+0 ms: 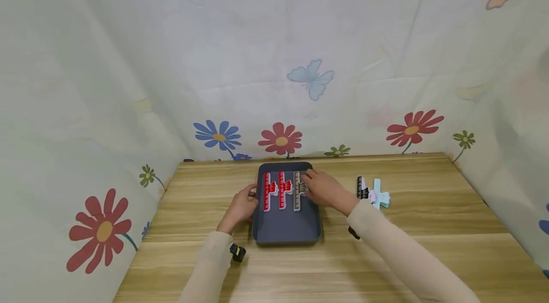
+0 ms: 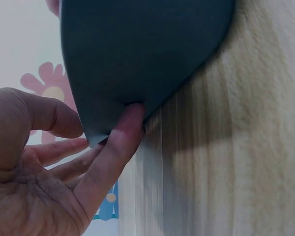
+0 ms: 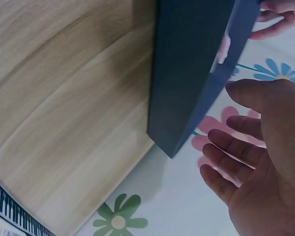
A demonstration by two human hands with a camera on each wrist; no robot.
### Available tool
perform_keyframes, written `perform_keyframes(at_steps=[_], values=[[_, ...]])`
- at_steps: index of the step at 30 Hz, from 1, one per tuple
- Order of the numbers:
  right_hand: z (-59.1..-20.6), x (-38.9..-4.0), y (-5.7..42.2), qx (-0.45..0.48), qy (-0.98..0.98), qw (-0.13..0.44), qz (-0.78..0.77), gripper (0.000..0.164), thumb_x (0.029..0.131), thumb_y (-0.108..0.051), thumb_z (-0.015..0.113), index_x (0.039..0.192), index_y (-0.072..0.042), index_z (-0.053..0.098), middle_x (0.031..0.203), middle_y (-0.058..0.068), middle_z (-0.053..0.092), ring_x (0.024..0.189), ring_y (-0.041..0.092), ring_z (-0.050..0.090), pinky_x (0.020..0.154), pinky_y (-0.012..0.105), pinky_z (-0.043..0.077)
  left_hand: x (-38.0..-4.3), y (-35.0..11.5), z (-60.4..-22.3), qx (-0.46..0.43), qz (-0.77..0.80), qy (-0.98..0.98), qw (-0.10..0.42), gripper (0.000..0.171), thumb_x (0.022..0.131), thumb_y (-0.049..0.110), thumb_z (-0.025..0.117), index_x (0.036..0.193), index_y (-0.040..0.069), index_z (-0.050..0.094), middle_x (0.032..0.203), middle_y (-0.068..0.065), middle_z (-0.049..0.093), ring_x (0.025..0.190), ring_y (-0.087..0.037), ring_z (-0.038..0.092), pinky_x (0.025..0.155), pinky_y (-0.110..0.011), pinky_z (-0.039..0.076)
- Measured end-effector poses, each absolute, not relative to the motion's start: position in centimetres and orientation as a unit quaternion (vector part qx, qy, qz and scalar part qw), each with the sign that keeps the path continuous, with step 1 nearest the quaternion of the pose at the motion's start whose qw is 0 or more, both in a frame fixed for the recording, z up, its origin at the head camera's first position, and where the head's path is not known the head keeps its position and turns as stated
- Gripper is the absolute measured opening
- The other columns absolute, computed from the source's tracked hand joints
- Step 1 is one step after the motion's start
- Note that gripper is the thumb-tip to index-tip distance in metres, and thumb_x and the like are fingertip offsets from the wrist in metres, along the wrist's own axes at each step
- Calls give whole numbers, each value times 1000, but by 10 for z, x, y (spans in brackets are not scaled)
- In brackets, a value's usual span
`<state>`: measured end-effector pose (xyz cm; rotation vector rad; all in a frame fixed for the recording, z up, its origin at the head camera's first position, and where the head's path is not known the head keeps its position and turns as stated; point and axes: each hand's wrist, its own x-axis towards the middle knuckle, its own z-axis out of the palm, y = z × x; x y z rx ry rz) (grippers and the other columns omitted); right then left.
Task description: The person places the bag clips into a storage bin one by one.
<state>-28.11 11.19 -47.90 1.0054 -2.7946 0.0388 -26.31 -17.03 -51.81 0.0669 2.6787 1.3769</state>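
A dark grey tray [image 1: 286, 229] lies on the table with three ruler-edged clips in a row. Two are red: a left clip [image 1: 267, 192] and a middle clip [image 1: 282, 191]; the third is a dark clip [image 1: 297, 192]. My left hand [image 1: 242, 205] is at the tray's left side, and in the left wrist view a fingertip touches the outer wall. Over the tray's right edge, my right hand [image 1: 321, 187] is beside the dark clip's handle. The right wrist view shows its fingers [image 3: 231, 147] loosely extended, with nothing visible between them and the thumb.
On the table right of the tray lie more clips: a black-edged clip [image 1: 360, 188] with pale lilac parts, and a light teal clip [image 1: 378, 196]. A white cloth [image 1: 240, 55] with printed flowers hangs behind the wooden table [image 1: 188, 203].
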Motion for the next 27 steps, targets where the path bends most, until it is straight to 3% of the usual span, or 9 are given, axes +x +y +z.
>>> perform_keyframes(at_steps=[9,17,27], values=[[-455,-261,131,305,-949,63,54,55,94,-29,64,140,-3,51,140,20,53,128,36,53,106,50,49,-262,-172,-518,28,461,885,64,57,89,5,52,146,7,44,123,-26,62,64,-21,67,42,-37,58],[-453,-254,162,297,-949,95,51,53,93,-27,65,137,-1,53,133,18,56,121,33,56,101,48,52,-262,-173,-517,17,480,874,70,62,85,4,53,147,9,45,123,-25,63,69,-25,70,42,-38,58],[-451,-247,196,272,-955,106,55,56,93,-29,67,137,1,52,134,20,56,124,36,55,102,51,51,-265,-174,-518,15,482,873,74,62,86,5,53,147,10,45,124,-26,63,64,-24,69,42,-38,58]])
